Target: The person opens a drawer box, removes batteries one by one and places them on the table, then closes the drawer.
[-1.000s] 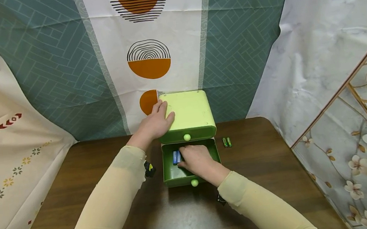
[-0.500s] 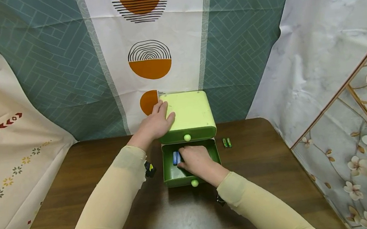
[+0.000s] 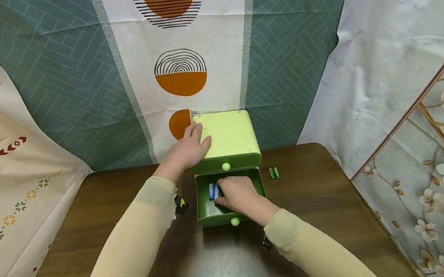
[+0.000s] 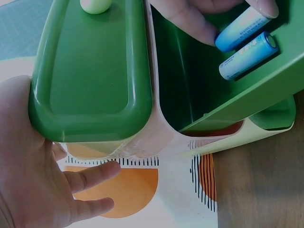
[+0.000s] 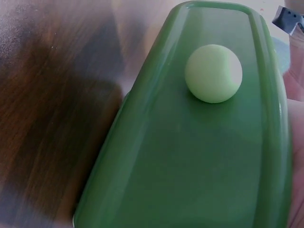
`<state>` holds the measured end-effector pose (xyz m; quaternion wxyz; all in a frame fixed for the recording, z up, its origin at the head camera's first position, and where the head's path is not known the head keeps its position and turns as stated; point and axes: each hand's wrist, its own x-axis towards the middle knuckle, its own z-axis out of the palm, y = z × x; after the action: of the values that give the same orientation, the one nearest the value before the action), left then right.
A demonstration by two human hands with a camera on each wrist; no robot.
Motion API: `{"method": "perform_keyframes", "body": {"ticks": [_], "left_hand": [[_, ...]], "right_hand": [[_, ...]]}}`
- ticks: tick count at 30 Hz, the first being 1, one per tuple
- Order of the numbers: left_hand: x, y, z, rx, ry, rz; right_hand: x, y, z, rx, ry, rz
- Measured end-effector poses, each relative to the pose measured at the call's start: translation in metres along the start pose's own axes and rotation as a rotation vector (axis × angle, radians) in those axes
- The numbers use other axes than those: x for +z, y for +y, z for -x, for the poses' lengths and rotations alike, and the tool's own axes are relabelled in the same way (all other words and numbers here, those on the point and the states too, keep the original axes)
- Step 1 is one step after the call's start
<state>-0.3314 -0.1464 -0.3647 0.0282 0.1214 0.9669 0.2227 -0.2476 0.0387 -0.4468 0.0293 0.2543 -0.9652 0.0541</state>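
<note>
As left hand rests spread against cabinet, I log right hand pinching blue battery. Second battery: alongside, in drawer.

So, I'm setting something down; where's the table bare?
Brown wooden tabletop lies bare left of the beige fabric sleeves, between them in front of the open green drawer, and right of two green cylindrical batteries. Crowded: that drawer, with two blue cylindrical batteries at the right hand.

Cabinet, green batteries on table
</note>
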Motion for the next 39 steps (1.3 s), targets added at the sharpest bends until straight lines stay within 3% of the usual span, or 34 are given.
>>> {"method": "perform_keyframes", "body": {"ticks": [23,39], "left_hand": [[0.004,-0.007,-0.002,-0.008,0.001,0.004],[0.003,-0.003,-0.003,0.007,-0.008,-0.005]], "right_hand": [[-0.018,0.001,0.025,-0.009,0.026,-0.087],[-0.026,0.011,0.046,-0.017,0.079,-0.145]]}}
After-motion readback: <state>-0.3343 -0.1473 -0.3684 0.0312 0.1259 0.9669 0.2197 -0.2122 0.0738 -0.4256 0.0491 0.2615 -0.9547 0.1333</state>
